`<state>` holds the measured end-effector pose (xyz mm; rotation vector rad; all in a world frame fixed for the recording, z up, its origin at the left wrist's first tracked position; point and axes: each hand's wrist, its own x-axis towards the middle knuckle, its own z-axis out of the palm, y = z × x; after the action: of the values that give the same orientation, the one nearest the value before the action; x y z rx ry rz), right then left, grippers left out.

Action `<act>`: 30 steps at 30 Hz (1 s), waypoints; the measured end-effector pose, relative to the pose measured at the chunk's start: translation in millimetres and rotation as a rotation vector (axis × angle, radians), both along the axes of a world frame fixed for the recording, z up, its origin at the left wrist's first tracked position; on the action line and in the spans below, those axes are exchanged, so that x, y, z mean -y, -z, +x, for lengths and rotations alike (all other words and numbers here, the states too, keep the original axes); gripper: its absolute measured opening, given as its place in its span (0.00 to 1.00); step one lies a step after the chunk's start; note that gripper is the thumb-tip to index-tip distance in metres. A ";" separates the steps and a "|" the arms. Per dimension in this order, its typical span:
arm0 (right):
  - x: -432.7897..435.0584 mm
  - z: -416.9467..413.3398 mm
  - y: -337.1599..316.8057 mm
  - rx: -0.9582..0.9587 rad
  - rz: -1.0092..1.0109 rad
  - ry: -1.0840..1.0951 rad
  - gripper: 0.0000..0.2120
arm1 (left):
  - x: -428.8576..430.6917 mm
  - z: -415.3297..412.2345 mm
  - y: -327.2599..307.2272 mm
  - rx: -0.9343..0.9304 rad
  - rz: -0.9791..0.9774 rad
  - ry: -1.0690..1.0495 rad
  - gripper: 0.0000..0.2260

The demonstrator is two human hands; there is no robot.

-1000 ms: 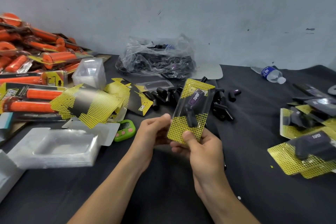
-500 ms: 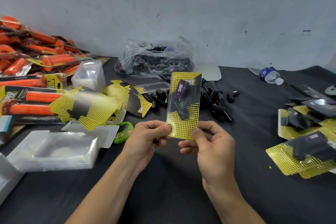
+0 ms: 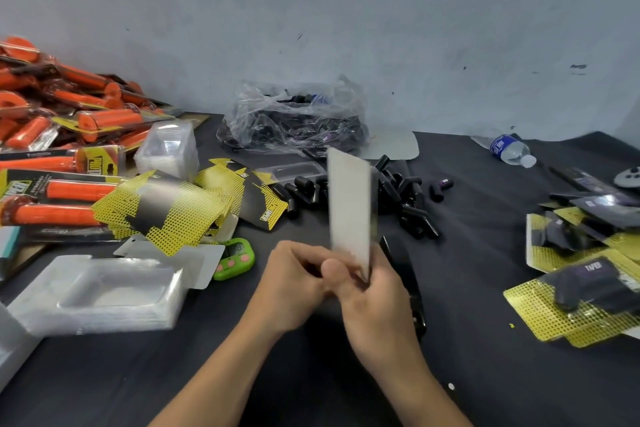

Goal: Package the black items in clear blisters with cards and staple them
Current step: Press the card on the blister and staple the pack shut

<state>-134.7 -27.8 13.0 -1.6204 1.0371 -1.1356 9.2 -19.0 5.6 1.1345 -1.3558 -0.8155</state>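
Both hands hold one blister pack (image 3: 349, 208) upright over the table's middle, its plain white card back facing me; the motion blurs it. My left hand (image 3: 294, 288) pinches its lower left corner and my right hand (image 3: 377, 302) grips its lower right edge. A black stapler (image 3: 403, 274) lies on the cloth just right of my right hand. Loose black items (image 3: 405, 198) are heaped behind the pack. Yellow-and-black cards (image 3: 162, 208) are fanned at the left, above a stack of clear blisters (image 3: 100, 295). Finished packs (image 3: 581, 302) lie at the right.
Orange grip packages (image 3: 62, 135) pile up at the far left. A clear bag of black parts (image 3: 298, 121) sits by the wall. A green timer (image 3: 235, 258) lies near the cards, a small stack of clear blisters (image 3: 169, 149) behind them, a water bottle (image 3: 509, 149) at the back right.
The pack has been turned round: its yellow printed front faced me before, now its white back does. Both hands stayed at its lower end and moved closer together.
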 end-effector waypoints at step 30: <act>3.0 0.4 2.4 -0.356 0.199 -0.129 0.14 | 14.6 30.5 -1.3 -0.651 0.136 -0.660 0.06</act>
<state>-134.3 -30.8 10.6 -1.7351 1.2089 -0.6488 39.7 -33.5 6.9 1.1775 -0.3509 -0.6942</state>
